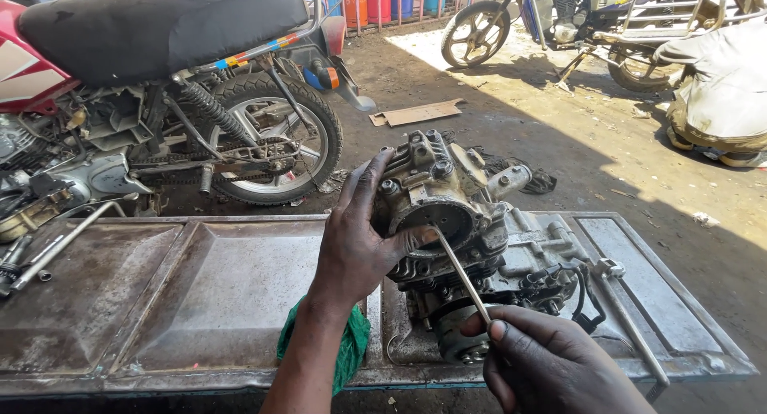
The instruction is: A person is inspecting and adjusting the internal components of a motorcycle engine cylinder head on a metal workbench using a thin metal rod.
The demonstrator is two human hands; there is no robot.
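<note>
A dirty motorcycle engine [471,246] stands on a dented metal sheet [208,294] used as a work surface. My left hand [359,238] grips the cylinder head [435,186] at the top of the engine, thumb on its round opening. My right hand [543,358] holds a thin metal rod tool [459,270] whose tip sits in that round opening. A green rag [351,346] lies under my left forearm at the sheet's near edge.
A parked motorcycle [160,71] with black seat and rear wheel stands behind the sheet at left. Loose tools [48,254] lie at far left. A long wrench [631,326] rests on the right of the sheet. Another person [719,87] crouches at upper right beside a second motorcycle [559,15].
</note>
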